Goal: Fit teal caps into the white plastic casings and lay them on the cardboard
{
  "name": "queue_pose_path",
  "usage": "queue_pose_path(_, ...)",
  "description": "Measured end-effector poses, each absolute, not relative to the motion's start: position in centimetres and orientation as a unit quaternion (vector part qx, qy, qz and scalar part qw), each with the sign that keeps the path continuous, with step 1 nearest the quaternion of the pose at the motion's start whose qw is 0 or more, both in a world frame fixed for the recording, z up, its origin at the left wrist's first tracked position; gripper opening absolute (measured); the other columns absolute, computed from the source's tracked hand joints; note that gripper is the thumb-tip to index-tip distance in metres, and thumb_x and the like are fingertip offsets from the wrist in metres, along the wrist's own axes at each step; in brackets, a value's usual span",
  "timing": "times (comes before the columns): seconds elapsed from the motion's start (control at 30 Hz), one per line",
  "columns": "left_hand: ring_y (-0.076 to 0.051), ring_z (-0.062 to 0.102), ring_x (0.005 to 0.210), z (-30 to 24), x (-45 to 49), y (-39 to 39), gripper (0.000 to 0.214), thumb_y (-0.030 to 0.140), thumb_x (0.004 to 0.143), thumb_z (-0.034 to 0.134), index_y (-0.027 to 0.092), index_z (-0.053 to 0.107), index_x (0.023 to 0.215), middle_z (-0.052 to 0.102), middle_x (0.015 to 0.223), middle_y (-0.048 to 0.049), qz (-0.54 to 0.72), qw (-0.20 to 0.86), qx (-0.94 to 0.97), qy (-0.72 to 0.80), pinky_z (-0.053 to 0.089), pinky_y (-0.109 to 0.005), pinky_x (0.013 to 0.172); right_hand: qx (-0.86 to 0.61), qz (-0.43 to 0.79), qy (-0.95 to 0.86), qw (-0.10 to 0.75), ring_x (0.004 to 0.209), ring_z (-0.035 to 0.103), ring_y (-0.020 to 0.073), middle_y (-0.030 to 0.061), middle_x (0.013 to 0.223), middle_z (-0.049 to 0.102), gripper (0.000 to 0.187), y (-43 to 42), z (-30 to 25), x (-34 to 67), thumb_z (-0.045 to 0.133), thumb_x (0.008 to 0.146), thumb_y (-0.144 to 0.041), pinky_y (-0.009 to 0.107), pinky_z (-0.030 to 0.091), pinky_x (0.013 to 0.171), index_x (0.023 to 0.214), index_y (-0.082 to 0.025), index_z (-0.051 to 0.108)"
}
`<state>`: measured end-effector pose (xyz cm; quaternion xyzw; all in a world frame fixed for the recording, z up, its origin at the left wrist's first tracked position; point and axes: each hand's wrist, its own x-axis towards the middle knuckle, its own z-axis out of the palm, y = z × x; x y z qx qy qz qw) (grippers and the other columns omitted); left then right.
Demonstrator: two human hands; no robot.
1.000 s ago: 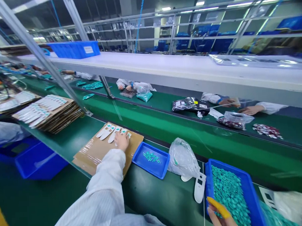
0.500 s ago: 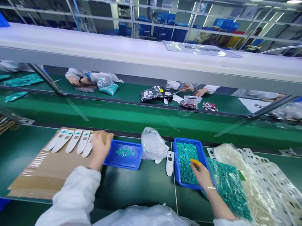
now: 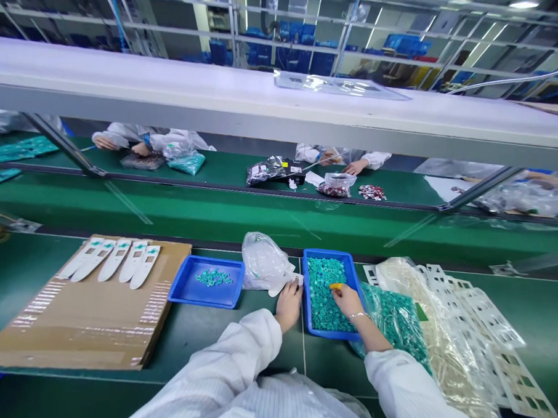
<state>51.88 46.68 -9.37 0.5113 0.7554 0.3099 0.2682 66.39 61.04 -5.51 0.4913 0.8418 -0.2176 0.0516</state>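
Observation:
My left hand [image 3: 289, 304] is on a white plastic casing [image 3: 298, 278], fingers curled over it; most of the casing is hidden beneath the hand. My right hand [image 3: 348, 300] pinches a small yellow tool [image 3: 336, 286], whose exact kind I cannot make out. It hovers over a blue tray [image 3: 308, 323] filled with teal rings [image 3: 326, 296]. To the left, several similar white casings [image 3: 145, 267] with teal pieces at their tops lie in a row on a cardboard sheet [image 3: 99, 315].
A shallow blue tray [image 3: 209, 303] holds a few teal rings. Behind my left hand stands a clear plastic bag [image 3: 265, 262]. Bagged teal rings [image 3: 397, 321] and white perforated sheets [image 3: 491, 317] lie at right. Co-workers' hands [image 3: 355, 167] work beyond the green divider [image 3: 242, 204].
My left hand has left the cardboard and moved right onto the loose white casing. My right hand stays over the teal rings with the yellow tool. The view has shifted slightly right.

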Motion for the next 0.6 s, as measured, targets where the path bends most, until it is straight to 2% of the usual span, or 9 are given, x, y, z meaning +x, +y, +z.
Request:
queue_pose_path(0.13,-0.027,0.021,0.128,-9.3,51.6,45.6,0.055,0.000,0.067,0.040,0.019,0.050,0.118,0.022,0.141,-0.0114,0.295,0.281,0.504,0.762,0.027,-0.040,0.101,0.461,-0.185,0.865,0.073,0.082,0.060,0.0202,0.0123,0.090,0.064,0.025,61.0,-5.7,65.2,0.042,0.080,-0.026,0.028,0.043,0.075,0.084,-0.012,0.062)
queue_pose_path(0.23,-0.025,0.035,0.122,-8.2,51.5,44.1,0.069,-0.001,0.068,0.038,0.025,0.031,0.132,0.013,0.142,-0.0116,0.311,0.295,0.475,0.769,0.035,-0.036,0.095,0.440,-0.168,0.878,0.089,0.084,0.059,0.0207,0.0132,0.096,0.062,0.022,60.9,-5.9,64.5,0.045,0.078,-0.024,0.028,0.043,0.075,0.089,-0.012,0.061)
queue_pose_path(0.33,-0.024,0.032,0.124,-6.4,51.2,42.0,0.077,0.001,0.068,0.039,0.024,0.015,0.137,0.008,0.144,-0.0114,0.363,0.311,0.455,0.751,0.033,-0.035,0.098,0.422,-0.155,0.887,0.102,0.090,0.057,0.0216,0.0130,0.099,0.060,0.020,60.9,-6.4,64.4,0.050,0.075,-0.019,0.028,0.042,0.078,0.089,-0.012,0.062)
queue_pose_path(0.4,-0.023,0.025,0.128,-5.0,50.9,40.6,0.080,0.002,0.066,0.044,0.020,0.012,0.137,0.016,0.143,-0.0112,0.414,0.328,0.431,0.731,0.025,-0.036,0.103,0.419,-0.145,0.891,0.103,0.093,0.056,0.0223,0.0131,0.099,0.059,0.019,60.9,-6.6,64.5,0.050,0.075,-0.020,0.028,0.041,0.080,0.088,-0.011,0.062)
queue_pose_path(0.47,-0.022,0.030,0.125,-3.7,50.7,39.5,0.084,0.003,0.064,0.047,0.019,0.010,0.137,0.030,0.138,-0.0110,0.470,0.367,0.377,0.709,0.024,-0.037,0.104,0.417,-0.138,0.892,0.102,0.093,0.055,0.0225,0.0134,0.098,0.059,0.020,60.9,-6.7,64.7,0.048,0.077,-0.022,0.029,0.041,0.081,0.087,-0.011,0.062)
queue_pose_path(0.6,-0.015,0.054,0.094,-1.6,50.4,38.2,0.087,0.002,0.064,0.049,0.022,0.005,0.137,0.048,0.119,-0.0096,0.554,0.464,0.238,0.649,0.042,-0.033,0.087,0.415,-0.130,0.895,0.096,0.092,0.054,0.0218,0.0139,0.098,0.059,0.023,61.0,-6.7,65.2,0.045,0.080,-0.025,0.030,0.040,0.083,0.086,-0.010,0.062)
